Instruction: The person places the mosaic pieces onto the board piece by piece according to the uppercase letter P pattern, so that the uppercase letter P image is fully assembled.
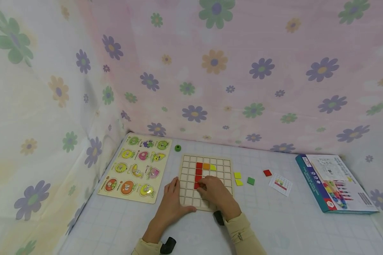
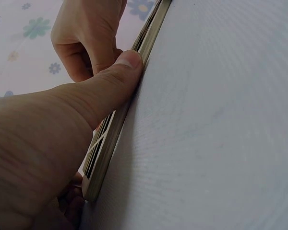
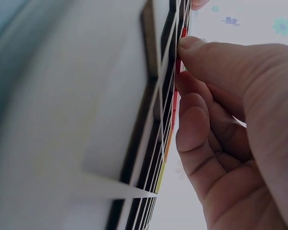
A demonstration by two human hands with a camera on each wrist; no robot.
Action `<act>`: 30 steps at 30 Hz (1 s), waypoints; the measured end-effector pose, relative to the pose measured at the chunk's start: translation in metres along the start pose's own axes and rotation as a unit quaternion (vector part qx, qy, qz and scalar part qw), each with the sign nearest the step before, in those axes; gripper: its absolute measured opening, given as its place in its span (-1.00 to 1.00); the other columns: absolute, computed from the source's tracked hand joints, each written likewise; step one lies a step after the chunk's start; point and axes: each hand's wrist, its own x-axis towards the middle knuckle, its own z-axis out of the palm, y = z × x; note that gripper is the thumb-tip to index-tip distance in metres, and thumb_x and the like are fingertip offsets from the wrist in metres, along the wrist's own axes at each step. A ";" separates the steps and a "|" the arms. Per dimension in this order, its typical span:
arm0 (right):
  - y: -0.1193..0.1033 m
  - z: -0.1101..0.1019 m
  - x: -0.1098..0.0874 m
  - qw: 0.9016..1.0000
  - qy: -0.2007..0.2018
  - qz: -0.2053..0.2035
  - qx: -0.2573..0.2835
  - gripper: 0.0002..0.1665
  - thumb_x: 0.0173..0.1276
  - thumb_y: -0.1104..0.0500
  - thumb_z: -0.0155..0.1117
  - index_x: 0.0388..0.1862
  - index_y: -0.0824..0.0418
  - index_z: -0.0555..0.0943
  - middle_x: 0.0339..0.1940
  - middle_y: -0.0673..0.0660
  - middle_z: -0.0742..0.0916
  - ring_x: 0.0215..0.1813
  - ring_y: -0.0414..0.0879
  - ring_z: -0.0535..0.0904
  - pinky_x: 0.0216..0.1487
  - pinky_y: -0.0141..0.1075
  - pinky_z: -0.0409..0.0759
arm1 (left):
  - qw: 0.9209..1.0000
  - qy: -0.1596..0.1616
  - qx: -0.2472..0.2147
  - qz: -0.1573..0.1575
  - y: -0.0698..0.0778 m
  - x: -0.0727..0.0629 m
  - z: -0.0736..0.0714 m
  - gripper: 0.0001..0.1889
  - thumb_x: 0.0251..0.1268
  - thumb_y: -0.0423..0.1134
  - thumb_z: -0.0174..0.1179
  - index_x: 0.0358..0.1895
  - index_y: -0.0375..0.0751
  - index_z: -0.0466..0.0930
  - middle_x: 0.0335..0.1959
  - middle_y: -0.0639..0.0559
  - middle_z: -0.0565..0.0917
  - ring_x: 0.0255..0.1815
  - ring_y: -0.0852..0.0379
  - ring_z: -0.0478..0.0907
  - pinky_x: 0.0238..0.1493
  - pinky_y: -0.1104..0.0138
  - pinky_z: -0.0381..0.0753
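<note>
A wooden grid board [image 1: 186, 202] lies on the table, with several red tiles [image 1: 198, 171] in a column. An orange tile [image 1: 206, 166] and a yellow tile [image 1: 213, 167] continue the row from the column's top. My right hand [image 1: 214, 191] has its thumb and curled fingers pinched at the lowest red tile [image 1: 196, 185], partly covering it. In the right wrist view, the thumb tip touches red at the board's surface. My left hand [image 1: 171, 203] rests at the board's near left corner, fingers straight along the left side and thumb [image 2: 125, 64] against the near edge.
Right of the board lie yellow tiles [image 1: 237, 175], a green tile [image 1: 250, 181], a loose red tile [image 1: 267, 173] and a pattern card [image 1: 281, 184]. A fruit puzzle board [image 1: 134, 193] is at left, a green ring [image 1: 177, 148] behind, and a box [image 1: 338, 184] at far right.
</note>
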 end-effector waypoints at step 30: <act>0.027 -0.018 -0.010 0.995 0.022 0.049 0.089 -0.67 0.31 0.11 0.49 0.03 0.14 0.77 -0.25 -0.10 0.74 -0.23 -0.27 0.59 -0.15 -0.30 0.65 | 1.000 -0.001 -0.007 0.004 0.001 0.000 -0.001 0.37 -0.19 0.26 0.61 0.61 -0.39 0.01 0.61 -0.24 0.14 0.53 -0.20 0.13 0.45 -0.06 0.40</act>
